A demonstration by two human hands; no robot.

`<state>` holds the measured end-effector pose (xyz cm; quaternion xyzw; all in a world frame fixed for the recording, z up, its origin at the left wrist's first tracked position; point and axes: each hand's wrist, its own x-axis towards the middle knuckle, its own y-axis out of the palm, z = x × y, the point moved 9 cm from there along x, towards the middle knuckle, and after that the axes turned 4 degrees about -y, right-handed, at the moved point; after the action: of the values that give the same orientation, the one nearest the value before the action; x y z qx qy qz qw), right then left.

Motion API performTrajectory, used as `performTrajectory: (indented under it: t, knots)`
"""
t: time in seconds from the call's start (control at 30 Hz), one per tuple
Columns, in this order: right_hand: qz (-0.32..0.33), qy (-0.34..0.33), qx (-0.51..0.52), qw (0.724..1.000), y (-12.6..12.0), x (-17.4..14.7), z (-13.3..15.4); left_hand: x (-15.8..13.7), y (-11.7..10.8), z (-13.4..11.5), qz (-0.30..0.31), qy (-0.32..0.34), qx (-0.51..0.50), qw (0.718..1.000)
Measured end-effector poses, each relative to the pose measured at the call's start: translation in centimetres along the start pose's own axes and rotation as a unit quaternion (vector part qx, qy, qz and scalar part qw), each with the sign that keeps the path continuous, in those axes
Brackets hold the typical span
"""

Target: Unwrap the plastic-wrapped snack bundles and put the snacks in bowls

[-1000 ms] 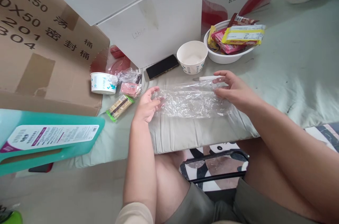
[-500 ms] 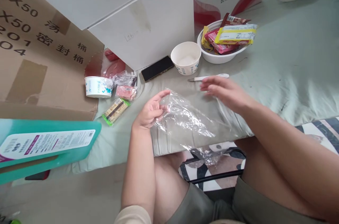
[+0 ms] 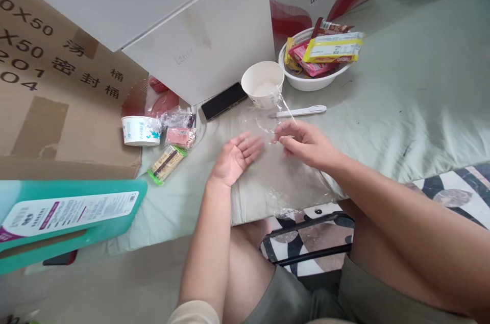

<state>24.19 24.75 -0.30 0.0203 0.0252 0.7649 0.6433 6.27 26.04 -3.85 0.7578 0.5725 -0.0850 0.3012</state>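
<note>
A clear plastic film (image 3: pixel 283 181) lies over the front of the cloth-covered surface. One edge of it rises beside my right hand and reaches toward the white paper cup. My right hand (image 3: pixel 306 144) has its fingers curled and its thumb close to them, pinching the film; the fingertips are slightly blurred. To its left, my left hand (image 3: pixel 238 158) is open over the film, palm up, fingers spread and smeared by motion. Just beyond the right hand lies a white utility knife (image 3: pixel 302 111). The paper cup (image 3: pixel 262 81) stands behind the film, near a black phone (image 3: pixel 224 101).
A white bowl (image 3: pixel 312 81) of wrapped snacks stands at the back. On the left are another paper cup (image 3: pixel 141 131), a green-edged wrapped bar (image 3: pixel 167 164), a cardboard box (image 3: pixel 76 109) and a teal jug (image 3: pixel 130 201). White boxes (image 3: pixel 214 33) wall off the back.
My left hand has let go of the film and opened, moving right and slightly down. My right hand has come left and closed on the film, whose edge now stands up near the cup.
</note>
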Motion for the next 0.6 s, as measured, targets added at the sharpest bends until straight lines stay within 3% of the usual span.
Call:
performTrajectory:
  t: [0.1, 0.2, 0.33, 0.4, 0.53, 0.6]
  knots:
    - [-0.025, -0.044, -0.001, 0.999, -0.3, 0.0, 0.5, 0.0, 2.1, 1.2, 0.036, -0.028, 0.066, 0.997]
    - [-0.051, -0.115, -0.034, 0.991, -1.1, -0.2, 1.5, 0.1, 1.8, 1.3, 0.001, -0.013, 0.125, 0.992]
    - [-0.077, -0.207, -0.107, 0.969, -1.8, -1.0, 3.2, 0.0, 1.8, 1.1, 0.018, 0.024, 0.166, 0.986]
    - [-0.071, -0.192, -0.099, 0.974, -1.7, -1.1, 3.1, -0.1, 1.7, 0.3, 0.007, 0.067, 0.163, 0.984]
    - [-0.032, -0.066, -0.043, 0.996, -1.0, -0.3, 0.4, -0.7, 1.0, -2.0, -0.052, 0.179, 0.148, 0.971]
    - [-0.043, -0.055, -0.053, 0.996, -1.2, 0.1, -0.3, -1.0, 0.5, -2.8, -0.076, 0.217, 0.148, 0.962]
